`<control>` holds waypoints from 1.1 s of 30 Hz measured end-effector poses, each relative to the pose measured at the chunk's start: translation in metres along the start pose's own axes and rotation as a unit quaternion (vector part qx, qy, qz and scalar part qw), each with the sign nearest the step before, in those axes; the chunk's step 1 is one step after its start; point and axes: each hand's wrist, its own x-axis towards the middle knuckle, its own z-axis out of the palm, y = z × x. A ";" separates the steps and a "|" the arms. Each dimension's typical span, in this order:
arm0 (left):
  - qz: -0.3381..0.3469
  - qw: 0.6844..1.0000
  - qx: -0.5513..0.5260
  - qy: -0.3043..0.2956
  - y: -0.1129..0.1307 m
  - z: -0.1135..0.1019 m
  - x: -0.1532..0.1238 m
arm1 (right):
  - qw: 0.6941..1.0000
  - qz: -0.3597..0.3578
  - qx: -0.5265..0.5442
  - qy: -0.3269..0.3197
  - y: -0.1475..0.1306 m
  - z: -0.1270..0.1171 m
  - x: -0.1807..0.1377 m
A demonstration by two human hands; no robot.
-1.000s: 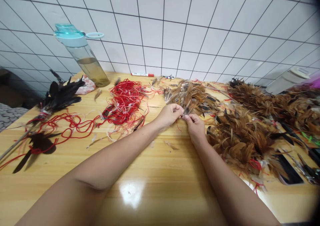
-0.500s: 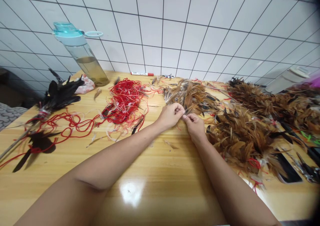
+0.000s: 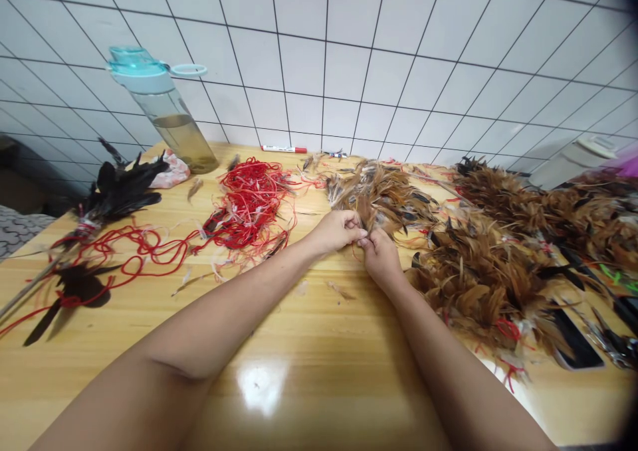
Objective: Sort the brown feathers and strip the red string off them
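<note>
My left hand (image 3: 339,230) and my right hand (image 3: 383,257) meet over the table, fingertips pinched together. Between them they grip a small brown feather (image 3: 366,213), its vane standing up above the fingers; its quill end is hidden by them. A bit of thin red string hangs just below the fingertips. Right behind the hands lies a loose pile of brown feathers (image 3: 393,188) with pale quill ends toward the left. To the left spreads a tangled heap of red string (image 3: 252,202).
Bushy brown feather bundles (image 3: 478,265) cover the right side, near a phone (image 3: 578,338) and scissors (image 3: 611,341). On the left are a water bottle (image 3: 174,125), black feathers (image 3: 122,188) tied to a stick, and red cord. A red-capped marker (image 3: 283,149) lies by the tiled wall.
Both hands have come slightly nearer to me, and my right hand has turned and shifted a little left. A brown feather now shows more plainly above the fingertips.
</note>
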 end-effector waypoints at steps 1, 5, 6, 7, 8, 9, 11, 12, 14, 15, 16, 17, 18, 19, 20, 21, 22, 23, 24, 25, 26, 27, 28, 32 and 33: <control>0.003 1.000 0.010 -0.001 -0.001 -0.001 0.001 | 1.000 -0.002 -0.012 -0.005 0.000 0.001 -0.001; 0.028 0.997 0.075 -0.002 -0.003 -0.003 0.003 | 0.998 0.008 -0.051 -0.018 0.001 0.002 -0.002; 0.040 0.994 0.097 0.003 -0.004 -0.003 0.004 | 0.998 0.010 -0.061 -0.018 0.001 0.002 -0.002; 0.050 0.992 0.119 0.012 -0.004 -0.003 0.004 | 0.997 0.011 -0.070 -0.017 0.001 0.002 -0.003; 0.058 0.988 0.141 0.022 -0.004 -0.002 0.004 | 0.997 0.012 -0.075 -0.016 0.001 0.002 -0.003; 0.063 0.985 0.160 0.031 -0.004 -0.002 0.004 | 0.997 0.013 -0.076 -0.014 0.001 0.002 -0.003; 0.064 0.980 0.184 0.046 -0.002 -0.001 0.003 | 0.998 0.016 -0.064 -0.008 0.001 0.003 -0.004; 0.062 0.979 0.187 0.050 -0.002 0.000 0.003 | 0.999 0.017 -0.050 -0.003 0.001 0.003 -0.004; 0.057 0.981 0.176 0.052 -0.002 0.000 0.003 | 1.000 0.018 -0.013 0.008 0.001 0.002 -0.003; 0.054 0.984 0.162 0.052 -0.002 0.000 0.003 | 1.000 0.018 0.007 0.014 0.001 0.002 -0.003; 0.050 0.987 0.144 0.051 -0.003 -0.001 0.003 | 0.999 0.020 0.026 0.019 0.000 0.001 -0.003; 0.047 0.990 0.125 0.051 -0.004 -0.001 0.004 | 0.999 0.022 0.044 0.022 0.000 0.000 -0.002; 0.044 0.992 0.107 0.050 -0.006 -0.002 0.005 | 0.998 0.024 0.058 0.024 -0.001 -0.001 -0.002; 0.041 0.994 0.093 0.049 -0.008 -0.003 0.006 | 0.997 0.026 0.068 0.023 -0.001 -0.002 -0.002; 0.038 0.995 0.082 0.048 -0.009 -0.003 0.007 | 0.997 0.027 0.074 0.022 -0.002 -0.003 -0.001; 0.035 0.996 0.073 0.047 -0.010 -0.004 0.007 | 0.996 0.027 0.078 0.019 -0.002 -0.003 -0.001; 0.031 0.996 0.065 0.046 -0.011 -0.004 0.007 | 0.996 0.026 0.079 0.017 -0.002 -0.004 -0.001; 0.026 0.997 0.053 0.044 -0.011 -0.003 0.007 | 0.996 0.024 0.079 0.014 -0.002 -0.004 0.000; 0.022 0.998 0.036 0.040 -0.010 -0.002 0.007 | 0.997 0.022 0.079 0.013 -0.002 -0.005 0.000; 0.017 0.999 0.012 0.034 -0.009 -0.001 0.006 | 0.997 0.020 0.080 0.011 -0.002 -0.005 0.000; 0.012 1.000 -0.014 0.025 -0.008 0.000 0.006 | 0.996 0.018 0.082 0.009 -0.002 -0.005 0.000; 0.007 0.999 -0.039 0.015 -0.006 0.000 0.005 | 0.996 0.016 0.085 0.007 -0.001 -0.005 0.000; 0.005 0.998 -0.054 0.005 -0.004 0.001 0.004 | 0.996 0.015 0.090 0.007 0.000 -0.005 0.000; 0.048 0.997 -0.053 -0.012 0.003 -0.005 0.004 | 0.989 0.022 0.143 0.032 0.004 -0.004 0.001; 0.062 0.997 -0.047 -0.005 0.003 -0.008 0.005 | 0.986 0.030 0.157 0.042 0.005 -0.003 0.001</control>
